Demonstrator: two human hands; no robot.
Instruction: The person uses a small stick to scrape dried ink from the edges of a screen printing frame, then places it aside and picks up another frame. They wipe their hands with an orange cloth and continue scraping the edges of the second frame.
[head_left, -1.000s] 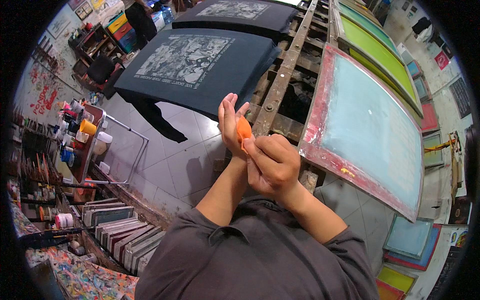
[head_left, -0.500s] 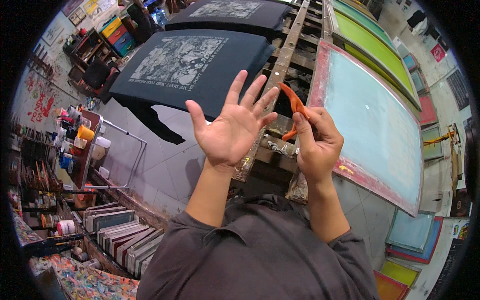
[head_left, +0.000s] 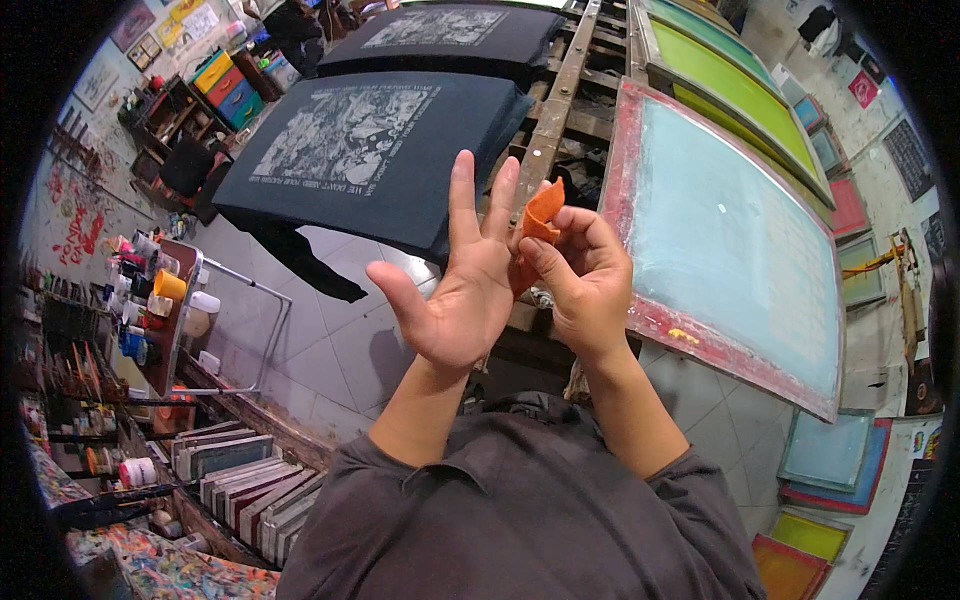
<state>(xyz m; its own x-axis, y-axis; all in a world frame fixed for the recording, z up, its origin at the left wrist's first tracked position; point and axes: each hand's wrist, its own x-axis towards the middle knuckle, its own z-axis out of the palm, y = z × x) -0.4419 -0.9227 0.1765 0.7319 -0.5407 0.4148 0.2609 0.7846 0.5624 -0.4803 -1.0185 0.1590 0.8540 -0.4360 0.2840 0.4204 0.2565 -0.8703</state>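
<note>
My left hand (head_left: 458,285) is raised palm up, thumb out to the side and fingers spread. Between the thumb and fingers of my right hand (head_left: 590,275) is a small piece of orange cloth (head_left: 543,208), bent over. The cloth sits against the little-finger side of my left hand and partly hides its outer fingers. Beyond my left hand lies a dark T-shirt (head_left: 300,190) with a pale print, stretched flat over a board. To the right of my right hand a screen printing frame (head_left: 735,230) with pale blue mesh and a red-stained border is tilted.
A second dark shirt (head_left: 345,55) lies farther back. Green-mesh screens (head_left: 735,90) line the far right. At left a small metal-legged table (head_left: 182,300) carries cups and pots, with several stacked frames (head_left: 245,490) below. More screens (head_left: 825,450) lean at the lower right.
My right hand has moved left with the orange cloth, bringing it against my left hand's outer side. The left hand has turned slightly, its fingers still spread.
</note>
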